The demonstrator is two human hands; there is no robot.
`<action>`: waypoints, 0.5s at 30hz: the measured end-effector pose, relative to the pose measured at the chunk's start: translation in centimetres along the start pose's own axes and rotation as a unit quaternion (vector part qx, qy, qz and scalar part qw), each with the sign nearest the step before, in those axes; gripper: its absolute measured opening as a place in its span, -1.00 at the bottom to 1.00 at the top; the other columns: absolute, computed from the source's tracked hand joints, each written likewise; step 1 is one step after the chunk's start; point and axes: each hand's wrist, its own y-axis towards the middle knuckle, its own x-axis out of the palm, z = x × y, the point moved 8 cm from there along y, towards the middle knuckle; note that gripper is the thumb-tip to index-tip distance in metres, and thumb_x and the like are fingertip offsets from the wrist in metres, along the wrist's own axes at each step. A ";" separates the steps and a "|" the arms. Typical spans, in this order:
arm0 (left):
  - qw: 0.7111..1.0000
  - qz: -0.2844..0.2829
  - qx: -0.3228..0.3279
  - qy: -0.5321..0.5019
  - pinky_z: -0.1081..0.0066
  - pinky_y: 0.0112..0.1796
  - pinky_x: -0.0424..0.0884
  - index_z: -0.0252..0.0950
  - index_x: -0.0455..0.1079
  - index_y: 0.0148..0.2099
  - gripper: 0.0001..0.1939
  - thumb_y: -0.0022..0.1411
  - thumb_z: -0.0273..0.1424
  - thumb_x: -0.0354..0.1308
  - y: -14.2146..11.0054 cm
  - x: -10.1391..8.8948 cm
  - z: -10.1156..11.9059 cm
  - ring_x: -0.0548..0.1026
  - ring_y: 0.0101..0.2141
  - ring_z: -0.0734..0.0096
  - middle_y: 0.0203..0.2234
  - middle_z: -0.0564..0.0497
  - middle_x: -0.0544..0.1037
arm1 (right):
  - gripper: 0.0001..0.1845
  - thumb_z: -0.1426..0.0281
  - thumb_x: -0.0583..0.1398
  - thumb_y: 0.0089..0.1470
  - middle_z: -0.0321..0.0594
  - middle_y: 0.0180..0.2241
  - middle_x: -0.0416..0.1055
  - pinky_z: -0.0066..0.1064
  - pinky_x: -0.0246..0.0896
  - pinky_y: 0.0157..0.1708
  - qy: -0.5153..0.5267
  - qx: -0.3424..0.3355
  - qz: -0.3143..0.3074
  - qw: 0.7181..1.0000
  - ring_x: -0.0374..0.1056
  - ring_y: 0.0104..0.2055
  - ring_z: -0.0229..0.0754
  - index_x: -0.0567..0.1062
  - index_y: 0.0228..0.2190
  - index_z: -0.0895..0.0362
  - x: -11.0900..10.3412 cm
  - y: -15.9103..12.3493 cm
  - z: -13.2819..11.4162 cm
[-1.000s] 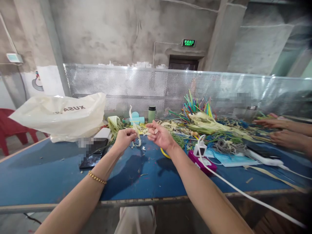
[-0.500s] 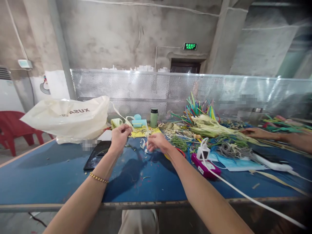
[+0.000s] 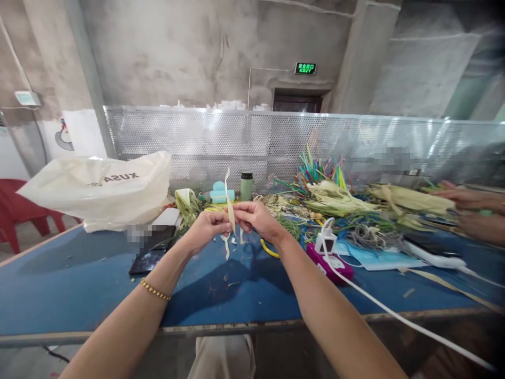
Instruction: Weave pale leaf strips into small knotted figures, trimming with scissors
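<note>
Above the blue table (image 3: 79, 284), my left hand (image 3: 205, 229) and my right hand (image 3: 258, 219) meet fingertip to fingertip. Both pinch the same pale leaf strip (image 3: 229, 208), which rises above the fingers and hangs below them. A gold bracelet (image 3: 154, 289) circles my left wrist. Small pale scraps (image 3: 232, 241) lie on the table just under the hands.
A white plastic bag (image 3: 98, 187) lies at the left, a black phone (image 3: 152, 251) beside it. Behind stand a green flask (image 3: 246, 185) and a perforated metal screen (image 3: 276, 142). Husks and coloured strips (image 3: 335, 197) pile up at the right. A white cable (image 3: 394, 313), a magenta box (image 3: 331, 263), another person's hands (image 3: 465, 200).
My hands have come together and lifted; both now pinch the strip, held upright. My right hand was lower on the table half a second ago. The other person's hands have moved at the right.
</note>
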 end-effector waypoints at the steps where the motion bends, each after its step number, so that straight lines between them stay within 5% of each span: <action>1: 1.000 -0.012 -0.011 -0.010 0.44 -0.40 0.26 -0.39 0.49 -0.43 -0.83 0.00 -0.35 0.32 0.0 0.1 -0.3 0.33 -0.50 0.52 -0.54 0.01 0.47 | -0.64 0.32 0.25 0.03 -0.40 -0.60 0.32 -0.57 -0.07 -0.73 0.018 0.012 -0.035 0.999 0.04 -0.71 -0.47 0.54 -0.12 0.22 0.5 -0.2 0.1; 4: 0.998 -0.041 -0.025 -0.038 0.44 -0.39 0.25 -0.40 0.51 -0.41 -0.80 0.02 -0.34 0.33 -0.1 0.1 -0.8 0.34 -0.49 0.52 -0.53 -0.01 0.48 | -0.62 0.33 0.27 0.03 -0.44 -0.61 0.29 -0.58 -0.09 -0.72 0.061 0.028 -0.101 0.993 0.03 -0.71 -0.48 0.51 -0.09 0.19 1.6 -0.8 -0.3; 8: 0.996 -0.069 -0.028 -0.044 0.44 -0.38 0.26 -0.42 0.50 -0.40 -0.79 0.03 -0.34 0.34 -0.2 0.1 -1.0 0.34 -0.48 0.51 -0.52 -0.02 0.47 | -0.73 0.28 0.28 0.04 -0.42 -0.62 0.33 -0.58 -0.02 -0.73 0.035 0.008 -0.106 0.994 0.13 -0.71 -0.44 0.49 -0.24 0.19 1.9 -1.0 -1.2; 11: 0.998 -0.054 -0.012 -0.014 0.44 -0.40 0.26 -0.41 0.48 -0.37 -0.79 0.06 -0.33 0.30 -0.1 0.0 -0.6 0.34 -0.49 0.51 -0.52 0.00 0.46 | -0.75 0.25 0.30 0.02 -0.40 -0.62 0.35 -0.56 0.01 -0.73 0.005 -0.021 -0.048 0.999 0.16 -0.71 -0.43 0.47 -0.37 0.18 1.1 -0.7 -1.4; 15: 0.993 0.052 0.038 0.102 0.47 -0.47 0.20 -0.38 0.42 -0.09 -0.69 0.10 -0.38 0.22 0.2 -1.4 0.4 0.30 -0.56 0.53 -0.61 0.13 0.38 | -0.77 0.26 0.30 0.00 -0.42 -0.66 0.32 -0.56 0.10 -0.70 -0.001 -0.036 0.078 0.996 0.19 -0.69 -0.41 0.44 -0.42 0.16 -0.8 -0.2 -1.0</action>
